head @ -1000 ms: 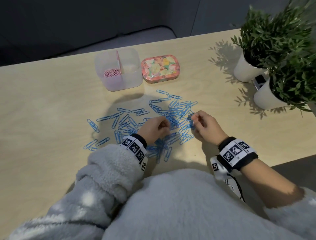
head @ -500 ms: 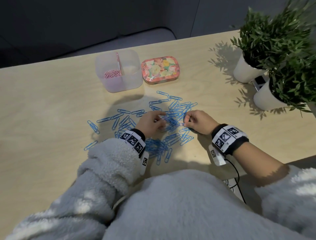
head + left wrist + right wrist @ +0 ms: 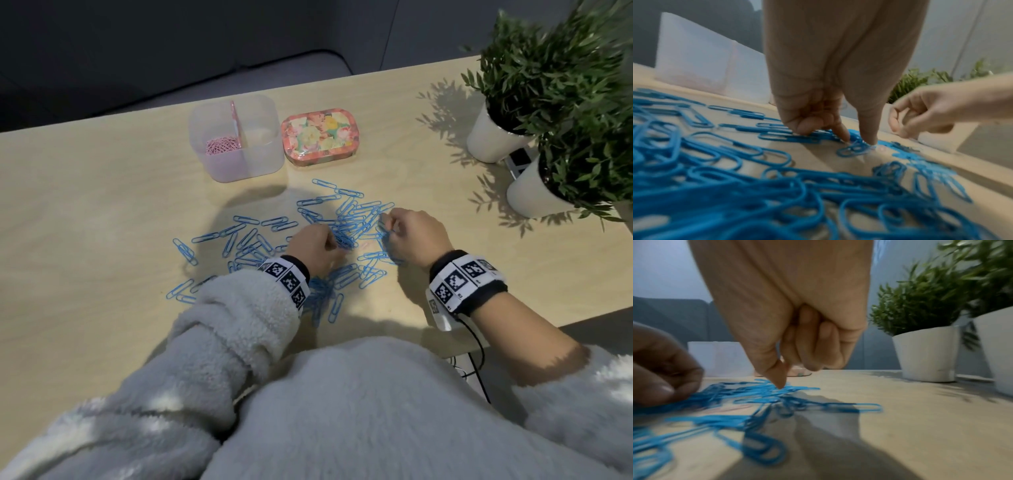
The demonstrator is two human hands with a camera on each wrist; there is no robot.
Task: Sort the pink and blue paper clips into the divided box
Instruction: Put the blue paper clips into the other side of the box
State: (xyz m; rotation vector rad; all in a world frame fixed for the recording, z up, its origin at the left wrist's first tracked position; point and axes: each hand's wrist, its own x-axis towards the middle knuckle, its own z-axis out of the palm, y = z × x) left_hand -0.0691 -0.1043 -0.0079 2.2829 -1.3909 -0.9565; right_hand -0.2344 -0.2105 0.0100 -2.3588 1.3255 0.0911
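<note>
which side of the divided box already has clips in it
The left compartment of the divided box: it holds the pile of pink clips. The right compartment, across the pink divider, looks empty.

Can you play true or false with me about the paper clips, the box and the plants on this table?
1. The pink paper clips sit in the left part of the divided box. True.
2. The blue paper clips are all in the box. False: they lie scattered on the table.
3. The flowery tin is left of the box. False: it is to its right.
4. Both plant pots are white. True.
5. The left hand is lifted high. False: it is down among the clips.
</note>
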